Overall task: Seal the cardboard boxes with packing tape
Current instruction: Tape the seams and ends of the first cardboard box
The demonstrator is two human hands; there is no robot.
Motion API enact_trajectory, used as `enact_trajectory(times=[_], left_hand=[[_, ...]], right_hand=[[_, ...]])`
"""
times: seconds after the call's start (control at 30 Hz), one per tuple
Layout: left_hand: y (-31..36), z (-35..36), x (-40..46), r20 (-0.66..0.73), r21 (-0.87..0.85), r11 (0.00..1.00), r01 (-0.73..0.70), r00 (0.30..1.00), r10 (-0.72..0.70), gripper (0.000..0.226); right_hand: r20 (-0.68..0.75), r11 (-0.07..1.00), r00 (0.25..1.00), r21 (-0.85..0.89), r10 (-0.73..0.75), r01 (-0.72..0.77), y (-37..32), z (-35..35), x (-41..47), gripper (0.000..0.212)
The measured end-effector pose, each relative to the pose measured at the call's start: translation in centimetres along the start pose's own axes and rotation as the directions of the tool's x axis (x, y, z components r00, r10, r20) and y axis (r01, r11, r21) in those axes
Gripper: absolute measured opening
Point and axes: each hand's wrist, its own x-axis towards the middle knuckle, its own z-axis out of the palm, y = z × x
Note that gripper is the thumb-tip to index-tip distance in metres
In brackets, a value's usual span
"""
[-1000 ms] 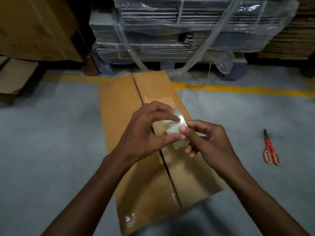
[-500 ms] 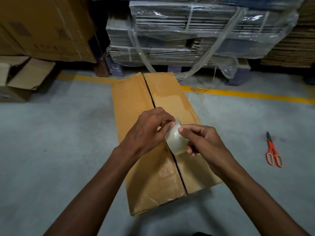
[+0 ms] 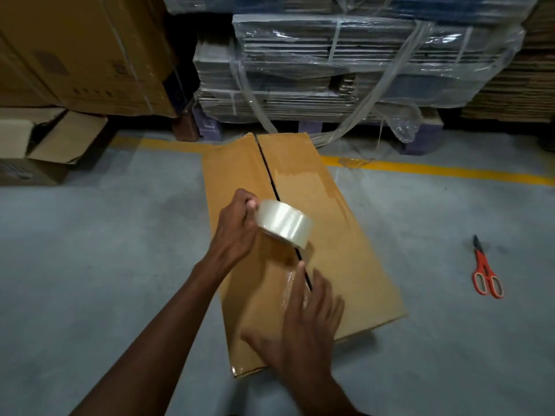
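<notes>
A brown cardboard box (image 3: pixel 339 235) lies on the grey floor, its two top flaps meeting at a dark seam down the middle. My left hand (image 3: pixel 235 228) grips a roll of clear packing tape (image 3: pixel 283 223) just above the seam near the box's middle. A strip of tape runs from the roll down toward me along the seam. My right hand (image 3: pixel 306 322) lies flat with straight fingers on that strip at the near part of the box, pressing it onto the cardboard.
Red-handled scissors (image 3: pixel 485 273) lie on the floor to the right. A wrapped pallet of flat cardboard (image 3: pixel 345 70) stands behind the box, beyond a yellow floor line (image 3: pixel 435 171). Large cartons (image 3: pixel 75 55) and an open box (image 3: pixel 39 145) sit at the left.
Both hands held the roll together above the box, picking at the tape end. Now the left hand has carried the roll away along the seam and the right hand has dropped flat onto the tape.
</notes>
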Motion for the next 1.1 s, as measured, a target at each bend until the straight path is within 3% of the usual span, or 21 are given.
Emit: enact_trajectory(times=[0.2, 0.3, 0.5, 0.63, 0.77, 0.9, 0.97, 1.0, 1.07, 1.1], left_hand=[[-0.3, -1.0, 1.7, -0.021, 0.071, 0.993, 0.092, 0.996, -0.091, 0.016], [-0.2, -0.5, 1.7, -0.012, 0.06, 0.99, 0.126, 0.992, -0.125, 0.015], [0.6, -0.5, 1.5, 0.021, 0.02, 0.979, 0.202, 0.979, -0.202, 0.019], [1.2, -0.3, 1.3, 0.127, -0.09, 0.96, 0.266, 0.959, -0.254, 0.028], [1.7, 0.3, 0.7, 0.255, -0.236, 0.914, 0.329, 0.929, -0.268, 0.02], [0.8, 0.2, 0.1, 0.287, -0.278, 0.881, 0.384, 0.908, -0.305, 0.024], [0.0, -0.3, -0.4, 0.282, -0.291, 0.864, 0.41, 0.9, -0.332, 0.026], [-0.3, -0.7, -0.7, 0.273, -0.304, 0.851, 0.428, 0.895, -0.353, 0.028], [-1.0, -1.5, -1.2, 0.257, -0.326, 0.827, 0.459, 0.884, -0.39, 0.03], [-1.3, -1.9, -1.4, 0.258, -0.331, 0.815, 0.476, 0.876, -0.407, 0.031]], right_hand=[[0.166, 0.995, 0.986, -0.099, -0.002, 0.018, -4.1, 3.2, 0.7, 0.149], [0.238, 0.988, 0.971, -0.146, -0.02, 0.057, -5.2, 4.3, 1.6, 0.135], [0.33, 0.958, 0.93, -0.174, -0.162, 0.229, 0.1, 3.2, 2.3, 0.127], [0.457, 0.892, 0.843, -0.198, -0.283, 0.406, 6.0, -0.1, 1.3, 0.13], [0.582, 0.812, 0.702, -0.117, -0.411, 0.572, 11.4, -3.2, -0.6, 0.131], [0.658, 0.746, 0.573, -0.026, -0.488, 0.665, 13.9, -5.5, -1.2, 0.124], [0.641, 0.807, 0.606, 0.035, -0.47, 0.589, 13.4, -6.9, -0.2, 0.111], [0.558, 0.864, 0.691, 0.102, -0.46, 0.492, 12.5, -7.8, 0.8, 0.099], [0.225, 0.903, 0.909, 0.338, -0.35, 0.263, 10.3, -8.7, 3.7, 0.079], [0.063, 0.872, 0.964, 0.444, -0.259, 0.205, 9.0, -8.7, 5.3, 0.075]])
